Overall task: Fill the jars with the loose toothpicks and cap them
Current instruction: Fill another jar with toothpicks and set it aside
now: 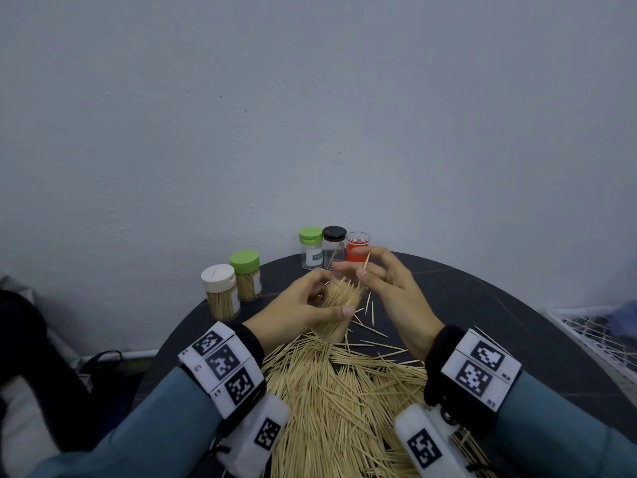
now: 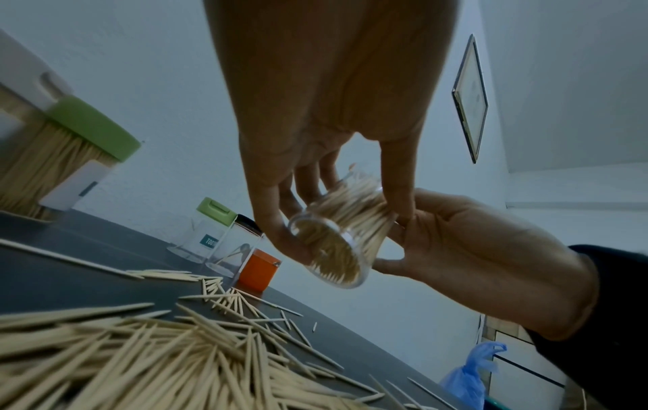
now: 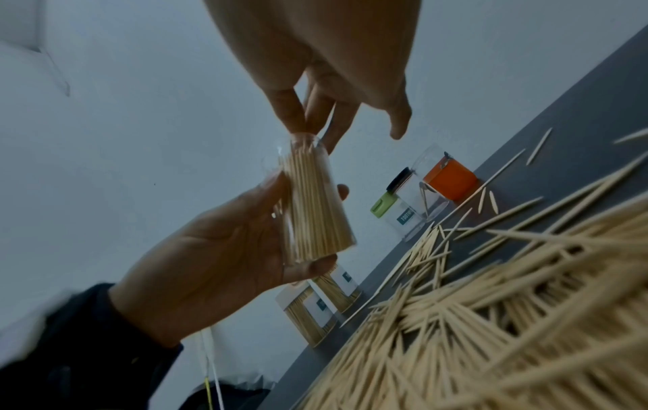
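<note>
My left hand (image 1: 331, 298) grips a clear uncapped jar (image 1: 336, 327) packed with toothpicks, held tilted above the black round table (image 1: 482, 305). The jar's base faces the left wrist camera (image 2: 336, 244). My right hand (image 1: 358, 267) hovers at the jar's mouth and pinches a single toothpick (image 1: 366, 261), its fingers touching the rim (image 3: 305, 136). A large heap of loose toothpicks (image 1: 344, 391) covers the near table. At the back stand an empty green-lidded jar (image 1: 311, 248), a black-capped jar (image 1: 334, 248) with a few picks, and a clear jar holding a red cap (image 1: 357, 248).
Two full capped jars stand at the table's left edge, one white-capped (image 1: 220, 294) and one green-capped (image 1: 245, 274). Stray toothpicks (image 1: 372, 329) lie between the heap and the back jars. A wire rack (image 1: 593, 332) sits off the table to the right. The wall is close behind.
</note>
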The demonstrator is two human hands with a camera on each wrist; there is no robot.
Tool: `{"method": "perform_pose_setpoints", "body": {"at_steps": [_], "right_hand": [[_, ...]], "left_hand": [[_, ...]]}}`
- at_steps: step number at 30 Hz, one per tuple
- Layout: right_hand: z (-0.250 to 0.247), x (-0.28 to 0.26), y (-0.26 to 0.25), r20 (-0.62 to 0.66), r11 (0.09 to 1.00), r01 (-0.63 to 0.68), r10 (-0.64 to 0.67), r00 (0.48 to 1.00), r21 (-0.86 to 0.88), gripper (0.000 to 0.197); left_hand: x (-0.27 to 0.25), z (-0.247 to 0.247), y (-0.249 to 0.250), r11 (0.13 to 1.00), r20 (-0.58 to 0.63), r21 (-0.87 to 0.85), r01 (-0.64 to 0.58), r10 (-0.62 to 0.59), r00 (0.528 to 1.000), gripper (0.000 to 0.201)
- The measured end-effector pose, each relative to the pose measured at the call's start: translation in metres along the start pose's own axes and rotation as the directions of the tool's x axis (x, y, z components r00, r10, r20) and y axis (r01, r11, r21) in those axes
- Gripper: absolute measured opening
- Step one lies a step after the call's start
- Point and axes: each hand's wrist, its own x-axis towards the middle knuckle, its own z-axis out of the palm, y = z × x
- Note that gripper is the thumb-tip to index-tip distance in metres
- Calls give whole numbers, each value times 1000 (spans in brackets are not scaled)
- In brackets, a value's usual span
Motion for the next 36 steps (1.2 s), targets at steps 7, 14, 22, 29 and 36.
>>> {"method": "perform_pose_setpoints", "body": {"at_steps": [7,14,22,29,36], "right_hand": [[-1,1,1,31,991,56,-53,998,-118,16],[-1,0,2,46,976,109,-102,994,-186,29],[-2,2,2,96,909,47,-8,995,-414,28],[-1,0,-2,114,874,49,7,993,-484,30],[0,-2,-4,150,863,77,-2,989,-500,29]], "left_hand": [[2,-2,-2,996,-73,-84,39,-45,996,38],[2,-4,-1,995,-103,-82,50,-58,993,37],[3,-6,-2,996,-120,-73,47,-56,991,36],[5,-8,-4,998,-167,-56,21,-30,985,33],[6,-10,-7,1000,-159,0,3,-3,987,42]]}}
